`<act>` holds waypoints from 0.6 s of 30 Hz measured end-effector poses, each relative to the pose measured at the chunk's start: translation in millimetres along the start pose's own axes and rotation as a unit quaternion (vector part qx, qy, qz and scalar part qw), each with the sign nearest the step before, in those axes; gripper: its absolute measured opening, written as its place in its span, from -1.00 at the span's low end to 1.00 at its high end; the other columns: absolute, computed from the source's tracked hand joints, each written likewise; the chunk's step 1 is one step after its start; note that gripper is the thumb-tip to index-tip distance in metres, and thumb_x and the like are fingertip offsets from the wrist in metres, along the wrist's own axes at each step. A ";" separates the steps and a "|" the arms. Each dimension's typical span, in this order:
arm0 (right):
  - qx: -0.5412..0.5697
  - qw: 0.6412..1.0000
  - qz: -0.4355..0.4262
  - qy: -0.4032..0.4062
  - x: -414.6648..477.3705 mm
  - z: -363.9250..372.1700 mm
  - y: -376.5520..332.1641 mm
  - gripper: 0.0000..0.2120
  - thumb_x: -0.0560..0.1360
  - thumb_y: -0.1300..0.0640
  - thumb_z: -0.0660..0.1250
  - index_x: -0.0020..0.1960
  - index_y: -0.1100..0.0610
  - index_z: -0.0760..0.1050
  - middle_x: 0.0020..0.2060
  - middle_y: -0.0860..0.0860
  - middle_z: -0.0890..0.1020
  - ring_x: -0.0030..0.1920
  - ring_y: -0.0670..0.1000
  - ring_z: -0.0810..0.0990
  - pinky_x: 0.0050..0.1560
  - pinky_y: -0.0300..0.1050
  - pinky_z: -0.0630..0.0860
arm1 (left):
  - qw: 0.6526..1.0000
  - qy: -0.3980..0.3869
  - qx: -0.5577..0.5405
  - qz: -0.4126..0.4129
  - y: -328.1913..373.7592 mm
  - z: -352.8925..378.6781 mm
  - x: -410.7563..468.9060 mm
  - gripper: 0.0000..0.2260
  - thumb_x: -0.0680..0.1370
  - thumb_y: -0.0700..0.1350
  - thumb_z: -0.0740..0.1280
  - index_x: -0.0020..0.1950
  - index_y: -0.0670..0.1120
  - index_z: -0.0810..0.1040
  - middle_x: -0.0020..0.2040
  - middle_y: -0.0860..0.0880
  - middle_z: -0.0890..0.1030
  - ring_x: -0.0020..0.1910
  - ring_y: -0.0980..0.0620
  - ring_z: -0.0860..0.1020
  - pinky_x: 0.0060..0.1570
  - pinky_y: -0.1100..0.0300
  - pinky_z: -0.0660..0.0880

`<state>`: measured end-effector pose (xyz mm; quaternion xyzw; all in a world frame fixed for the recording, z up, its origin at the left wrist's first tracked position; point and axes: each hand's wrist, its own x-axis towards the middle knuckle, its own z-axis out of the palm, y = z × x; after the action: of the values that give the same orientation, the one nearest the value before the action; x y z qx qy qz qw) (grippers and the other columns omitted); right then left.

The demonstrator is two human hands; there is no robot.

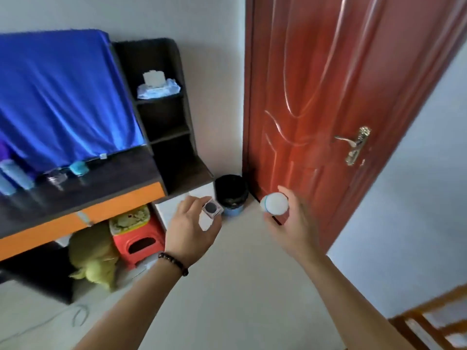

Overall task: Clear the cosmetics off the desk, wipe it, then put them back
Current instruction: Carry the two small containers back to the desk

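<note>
Left hand (pixel 188 228): reaches forward from the lower left with the forearm straight and the back of the hand up; the fingers and thumb curl round a square white pot (pixel 211 210) with a dark round top, held over the floor.
Left wrist: wears a dark beaded bracelet (pixel 174 262).
Right hand (pixel 290 223): reaches forward from the lower right with the palm turned inward; the fingers wrap a round white jar (pixel 275 203) with a thin teal ring, its domed end facing the camera.
Hands together: level with each other and apart, both well clear of the tabletop (pixel 101 183) and to its right.
Floor (pixel 240 286): pale, running below both arms; a light wooden frame (pixel 434 327) shows at the lower right corner.
Under the tabletop: a green plush toy (pixel 93 256) lies beside a red plastic stool (pixel 139 241).
Tabletop: dark surface with an orange front edge, at the left, blurred.
Cosmetics on the tabletop: blue bottles (pixel 16 174) at the far left, then a clear jar (pixel 56 176), then a teal pot (pixel 78 168), in a row near the back edge.
Blue cloth (pixel 63 97): hangs down behind that row.
Shelf unit (pixel 164 117): dark, upright at the tabletop's right end; a pack of wipes (pixel 159 88) sits on its top shelf.
Bin (pixel 231 193): black liner, blue base, in the corner just beyond the left hand.
Door (pixel 328 97): red-brown, shut, with a brass handle (pixel 353 144), behind the right hand.
</note>
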<state>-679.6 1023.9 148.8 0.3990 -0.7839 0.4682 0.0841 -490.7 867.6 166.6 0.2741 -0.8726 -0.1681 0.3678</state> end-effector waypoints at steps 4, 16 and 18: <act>0.031 0.996 -0.059 -0.063 26.3 115.8 -87.8 -0.39 0.38 -0.05 0.47 0.38 0.06 0.41 0.20 -0.07 0.56 0.18 -0.03 0.52 0.14 -0.18 0.48 | 0.994 0.058 0.049 -0.074 -104.4 -81.1 11.7 -0.75 0.44 -0.04 0.48 0.09 0.00 0.58 -0.06 0.11 0.50 -0.09 0.06 0.51 -0.19 0.24 0.39; 0.069 0.980 -0.036 -0.182 99.8 333.0 -182.4 -0.35 0.38 -0.08 0.49 0.41 -0.05 0.36 0.27 -0.18 0.50 0.26 -0.11 0.46 0.18 -0.14 0.49 | 0.976 0.088 0.079 -0.185 -296.1 -148.0 69.9 -0.82 0.45 -0.02 0.47 0.01 0.02 0.56 -0.07 0.13 0.48 -0.08 0.07 0.51 -0.22 0.15 0.51; 0.077 0.977 -0.042 -0.192 122.4 371.8 -180.0 -0.34 0.38 -0.08 0.50 0.41 -0.05 0.35 0.28 -0.19 0.49 0.27 -0.11 0.45 0.17 -0.15 0.49 | 0.975 0.081 0.084 -0.189 -330.3 -141.1 90.0 -0.80 0.44 -0.03 0.47 0.04 0.03 0.57 -0.07 0.15 0.48 -0.07 0.08 0.51 -0.19 0.16 0.49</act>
<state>-544.7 615.3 127.2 0.5192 -0.7295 0.4381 -0.0794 -322.2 538.5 147.6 0.4768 -0.7832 -0.1384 0.3743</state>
